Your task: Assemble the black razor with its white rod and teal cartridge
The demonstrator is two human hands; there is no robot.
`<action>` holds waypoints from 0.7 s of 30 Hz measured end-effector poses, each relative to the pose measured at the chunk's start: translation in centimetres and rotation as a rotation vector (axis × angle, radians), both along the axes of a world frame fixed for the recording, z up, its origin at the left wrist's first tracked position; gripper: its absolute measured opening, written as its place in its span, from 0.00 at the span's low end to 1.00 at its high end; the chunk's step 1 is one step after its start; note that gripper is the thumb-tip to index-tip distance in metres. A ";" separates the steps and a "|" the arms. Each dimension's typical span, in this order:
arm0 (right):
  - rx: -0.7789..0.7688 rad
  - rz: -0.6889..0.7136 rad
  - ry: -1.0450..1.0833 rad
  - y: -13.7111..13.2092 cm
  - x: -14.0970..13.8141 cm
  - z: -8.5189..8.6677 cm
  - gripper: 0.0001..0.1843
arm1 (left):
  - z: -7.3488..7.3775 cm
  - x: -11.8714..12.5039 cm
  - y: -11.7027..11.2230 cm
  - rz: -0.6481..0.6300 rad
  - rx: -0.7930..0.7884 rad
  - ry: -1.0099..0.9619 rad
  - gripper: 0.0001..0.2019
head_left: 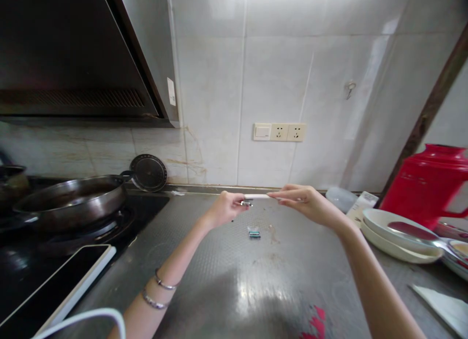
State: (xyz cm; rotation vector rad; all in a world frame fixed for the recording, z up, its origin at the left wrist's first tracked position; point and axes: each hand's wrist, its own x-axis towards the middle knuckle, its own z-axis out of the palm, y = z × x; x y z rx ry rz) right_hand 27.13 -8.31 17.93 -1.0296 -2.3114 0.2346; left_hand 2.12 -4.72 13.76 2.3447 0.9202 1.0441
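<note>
A slim white stick (256, 196) is held level above the counter, spanning the gap between my two hands. My left hand (227, 207) pinches its left end, where a small shiny metal piece with dark parts (246, 203) shows at the fingertips. My right hand (306, 201) has its fingers closed on the right end, palm turned down. Below them on the steel counter lies a small teal and dark piece (254, 233) with clear plastic around it. The exact kind of the stick and the small pieces is too small to tell.
On the left, a steel pan (73, 202) stands on the black stove beside a phone-like white-edged device (62, 290) with a white cable. To the right are white dishes (395, 241), a red thermos jug (427, 183) and a clear bowl (340, 198). Wall sockets (280, 132) face me.
</note>
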 end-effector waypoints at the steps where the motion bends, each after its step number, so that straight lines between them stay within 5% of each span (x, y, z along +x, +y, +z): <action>1: 0.025 -0.028 0.002 0.0 0.0 0.0 0.19 | 0.0 0.0 -0.1 0.000 -0.008 -0.009 0.07; 21: -0.043 0.070 0.038 -0.4 0.0 0.4 0.18 | -0.2 0.1 -0.1 -0.024 0.016 -0.027 0.07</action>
